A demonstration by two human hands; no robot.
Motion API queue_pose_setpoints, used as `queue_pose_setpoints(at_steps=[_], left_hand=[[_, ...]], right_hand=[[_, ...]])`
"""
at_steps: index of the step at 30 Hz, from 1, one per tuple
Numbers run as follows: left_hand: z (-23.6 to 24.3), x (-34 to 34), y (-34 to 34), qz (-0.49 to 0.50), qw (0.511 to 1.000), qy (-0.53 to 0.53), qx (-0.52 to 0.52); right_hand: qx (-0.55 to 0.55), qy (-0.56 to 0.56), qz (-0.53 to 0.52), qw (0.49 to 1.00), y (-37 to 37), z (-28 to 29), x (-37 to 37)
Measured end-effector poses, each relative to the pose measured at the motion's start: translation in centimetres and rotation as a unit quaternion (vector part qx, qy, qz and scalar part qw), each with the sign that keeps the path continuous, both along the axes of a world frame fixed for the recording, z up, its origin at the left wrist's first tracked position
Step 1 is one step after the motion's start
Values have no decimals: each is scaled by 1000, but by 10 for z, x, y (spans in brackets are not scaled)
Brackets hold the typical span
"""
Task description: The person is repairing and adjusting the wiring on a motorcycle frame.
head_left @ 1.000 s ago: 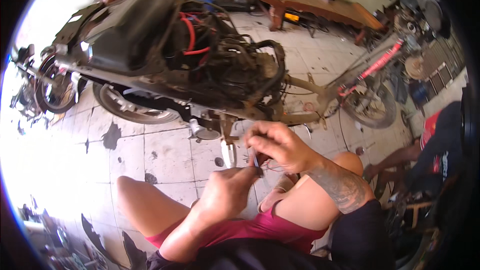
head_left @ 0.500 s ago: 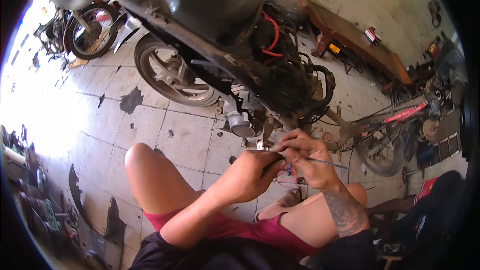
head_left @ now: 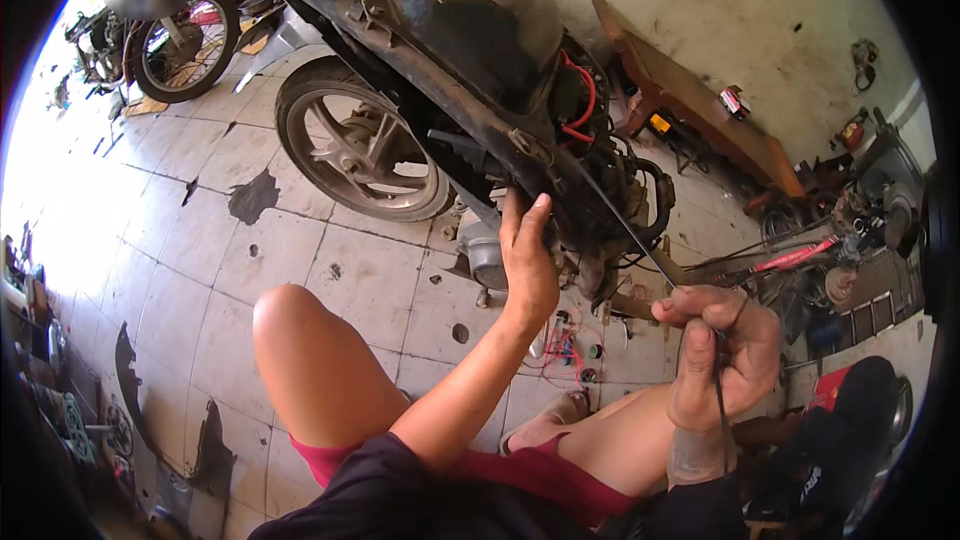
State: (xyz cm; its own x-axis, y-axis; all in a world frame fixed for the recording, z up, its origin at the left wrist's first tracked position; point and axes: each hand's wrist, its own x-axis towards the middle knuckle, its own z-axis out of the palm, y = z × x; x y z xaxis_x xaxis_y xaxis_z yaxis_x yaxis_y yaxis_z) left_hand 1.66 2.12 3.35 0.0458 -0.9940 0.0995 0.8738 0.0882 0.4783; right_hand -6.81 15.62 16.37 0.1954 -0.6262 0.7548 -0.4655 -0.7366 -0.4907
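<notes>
A motorcycle (head_left: 470, 15) with bare frame parts and a dark, dusty tank stands in front of me. My left hand (head_left: 530, 265) reaches up to the underside of its frame, fingers stretched out and tips partly hidden among the dark parts. In my right hand (head_left: 728, 345), off to the right, a thin dark cable (head_left: 625, 223) is pinched between thumb and fingers. It runs taut to the motorcycle's frame, and its loose end hangs down past my wrist. A round grey metal housing (head_left: 487, 262) sits just left of my left hand.
Thin red and blue wires (head_left: 565, 350) and small parts lie on the tiled floor (head_left: 290, 270) by my foot. A wooden bench (head_left: 700, 90) leans along the wall. Another motorcycle (head_left: 180, 45) stands far left. Dark body panels (head_left: 190, 455) lie lower left; a bike with a red part (head_left: 795, 255) is right.
My hands were together near the middle and have separated. The left rose to the motorcycle's frame; the right moved right, drawing the cable out straight. The view has shifted slightly.
</notes>
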Motion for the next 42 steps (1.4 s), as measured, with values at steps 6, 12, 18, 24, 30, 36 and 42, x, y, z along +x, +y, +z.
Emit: queue_pose_setpoints(at_steps=[6,12,18,24,30,36,42], left_hand=[[-23,-23,-20,35,994,102,-23],[-47,-21,-31,-24,976,183,-116],[-41,-23,-22,16,983,167,-76],[-101,-46,-43,-88,950,280,-105],[-127,-158,41,-306,915,264,-27],[-161,-187,62,-339,921,193,-15],[-176,-189,27,-294,947,123,-40]], right_hand=[[-2,-82,-80,993,-8,-18,18],[59,-68,-69,994,-15,-21,25],[12,-11,-78,997,-42,-43,35],[-143,-132,-100,976,-94,-63,39],[-99,-107,-113,983,-133,-76,50],[-155,32,-189,969,-146,-84,22],[-168,-5,-147,975,-197,-104,18]])
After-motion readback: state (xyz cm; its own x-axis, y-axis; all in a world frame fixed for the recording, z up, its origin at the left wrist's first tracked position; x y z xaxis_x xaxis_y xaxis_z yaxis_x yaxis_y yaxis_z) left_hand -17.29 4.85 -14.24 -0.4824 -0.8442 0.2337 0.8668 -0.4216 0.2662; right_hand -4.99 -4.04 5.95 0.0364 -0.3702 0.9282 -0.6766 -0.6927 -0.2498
